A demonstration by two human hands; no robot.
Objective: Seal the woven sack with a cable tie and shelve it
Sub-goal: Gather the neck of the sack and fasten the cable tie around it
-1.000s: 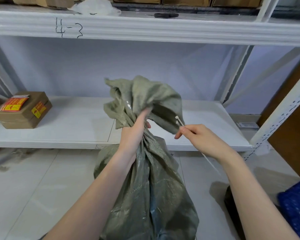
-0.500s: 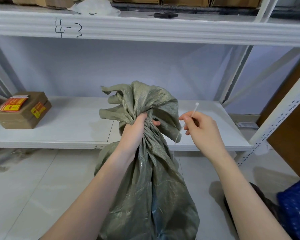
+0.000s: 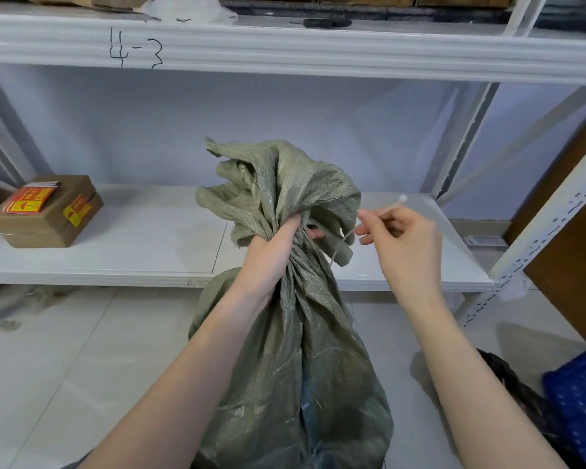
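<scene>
A grey-green woven sack (image 3: 295, 374) stands on the tiled floor in front of me, its top gathered into a bunched neck. My left hand (image 3: 271, 255) is shut around that neck, with the loose mouth of the sack flaring above it. Just to the right, my right hand (image 3: 403, 245) pinches a thin white cable tie (image 3: 344, 240). The tie's head sticks up past my fingers and its tail curves down against the sack's neck. Behind the sack runs the white lower shelf (image 3: 142, 245).
A brown cardboard box (image 3: 46, 211) with red and yellow labels sits at the shelf's left end. The upper shelf beam (image 3: 318, 52) is marked "4-3". A perforated white upright (image 3: 535, 245) stands at right. A blue crate (image 3: 579, 401) and a dark bag (image 3: 518, 390) lie at bottom right.
My right hand has turned the cable tie so its head points up and right, and has brought the tail in beside the sack's neck. My left hand keeps its grip.
</scene>
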